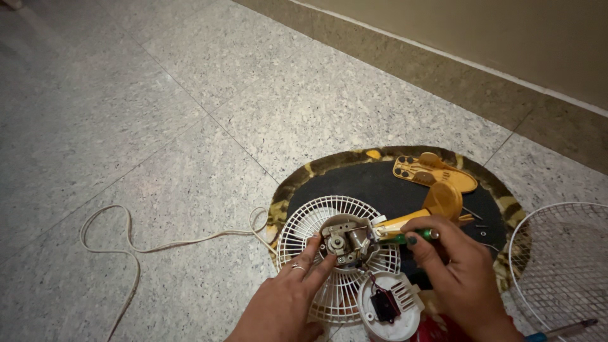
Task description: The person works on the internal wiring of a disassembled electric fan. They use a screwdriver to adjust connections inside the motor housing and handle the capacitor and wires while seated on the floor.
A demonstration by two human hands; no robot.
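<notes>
speckled granite floor (190, 126) by beige wall, fan motor (345, 239) shaft facing up, left hand (288, 301) fingers open steadying it, right hand (453, 266) clamped on green screwdriver (408, 238) lying left-right

A speckled stone floor (190, 95) carries a round dark mat (380, 183), white cord (158, 246) and wire grille (563, 266).

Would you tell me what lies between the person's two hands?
In the head view, the exposed fan motor on the white rear grille sits between the left hand and right hand.

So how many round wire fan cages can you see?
2. One white fan guard lies on the dark mat under the motor; another wire guard lies at the right edge, partly cut off.
</notes>
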